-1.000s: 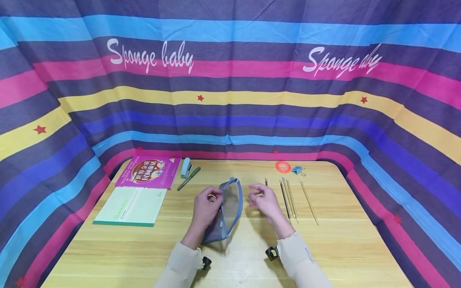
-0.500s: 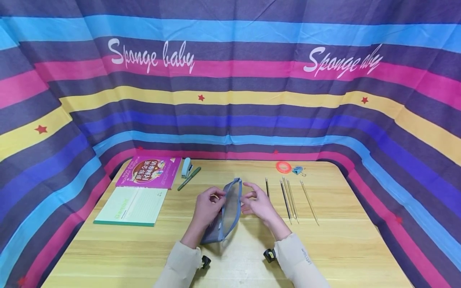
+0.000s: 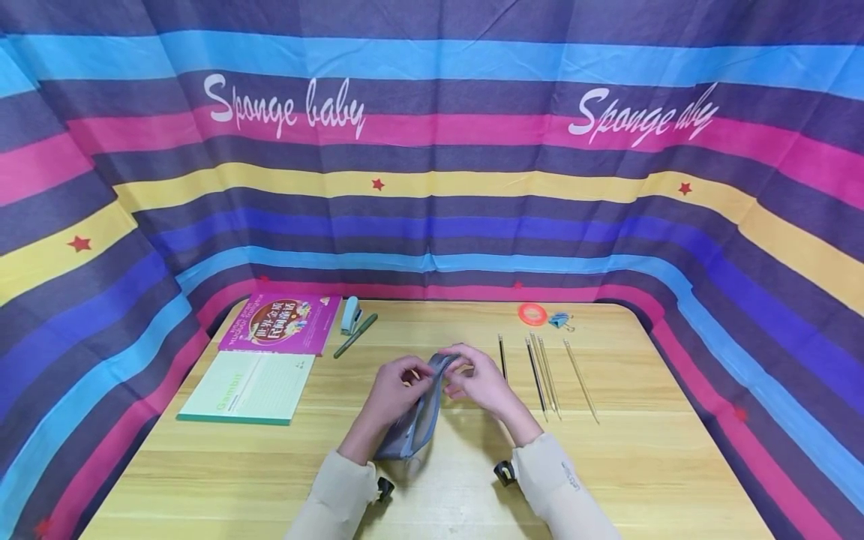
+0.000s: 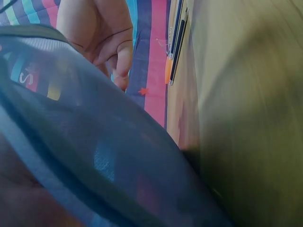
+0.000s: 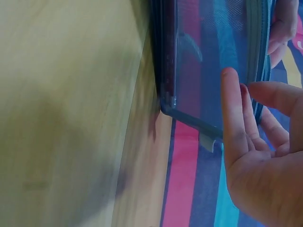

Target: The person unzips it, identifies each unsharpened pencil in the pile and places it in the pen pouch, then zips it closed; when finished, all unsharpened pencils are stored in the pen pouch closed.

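Note:
A blue-grey see-through zip pouch (image 3: 394, 444) stands tilted on the table between both hands, its zip side up and the mouth narrowed. My left hand (image 3: 398, 388) pinches one edge of the mouth. With thumb and fingers my right hand (image 3: 478, 381) pinches the far end of the rim. In the right wrist view, its fingers (image 5: 231, 106) lie along the pouch's mesh side (image 5: 203, 85), and a dark slim strip shows low inside, its kind unclear. The mesh (image 4: 118, 137) fills much of the left wrist view and hides most of the left hand.
Several pencils (image 3: 550, 382), black and gold, lie right of my right hand. An orange-red ring (image 3: 532, 314) and blue binder clips (image 3: 559, 320) are behind them. At left lie a purple book (image 3: 283, 324), a pale green notebook (image 3: 246, 386), a light blue stapler (image 3: 350, 316) and a green pen (image 3: 355, 335).
My right hand has moved left onto the far end of the pouch's mouth, which was wide and is now drawn narrow. The left hand keeps its pinch, shifted slightly right.

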`<move>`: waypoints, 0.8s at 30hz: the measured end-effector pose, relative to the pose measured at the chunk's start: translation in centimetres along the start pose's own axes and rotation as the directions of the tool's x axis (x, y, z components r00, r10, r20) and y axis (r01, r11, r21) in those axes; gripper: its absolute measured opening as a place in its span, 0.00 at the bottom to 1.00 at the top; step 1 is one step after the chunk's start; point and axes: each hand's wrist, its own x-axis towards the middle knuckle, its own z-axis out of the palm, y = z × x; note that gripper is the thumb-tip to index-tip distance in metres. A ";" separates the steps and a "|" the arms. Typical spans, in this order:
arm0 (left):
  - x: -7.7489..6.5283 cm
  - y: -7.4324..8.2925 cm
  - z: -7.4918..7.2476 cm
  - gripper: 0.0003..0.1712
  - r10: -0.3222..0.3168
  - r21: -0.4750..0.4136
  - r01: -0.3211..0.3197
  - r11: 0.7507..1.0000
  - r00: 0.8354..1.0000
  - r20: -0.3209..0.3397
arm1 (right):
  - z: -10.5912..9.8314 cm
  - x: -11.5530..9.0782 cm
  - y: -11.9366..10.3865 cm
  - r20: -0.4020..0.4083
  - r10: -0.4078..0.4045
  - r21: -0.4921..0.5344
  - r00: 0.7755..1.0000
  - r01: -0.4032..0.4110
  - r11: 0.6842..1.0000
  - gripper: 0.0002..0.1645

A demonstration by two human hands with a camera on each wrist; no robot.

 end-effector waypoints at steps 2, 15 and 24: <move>0.0 0.0 0.0 0.07 0.001 0.004 -0.001 1.000 1.000 0.016 | 0.0 0.0 -0.1 -0.006 -0.015 -0.032 1.000 0.015 0.999 0.21; -1.3 -0.2 -2.1 0.08 -0.056 -0.022 0.058 0.998 0.996 0.062 | -0.1 0.4 -0.4 -0.110 -0.041 -0.162 0.993 0.023 0.987 0.06; -4.1 -1.2 -5.7 0.15 -0.008 -0.114 0.015 0.993 0.998 0.057 | -0.2 0.3 -1.1 -0.202 -0.050 -0.191 0.978 0.011 0.982 0.05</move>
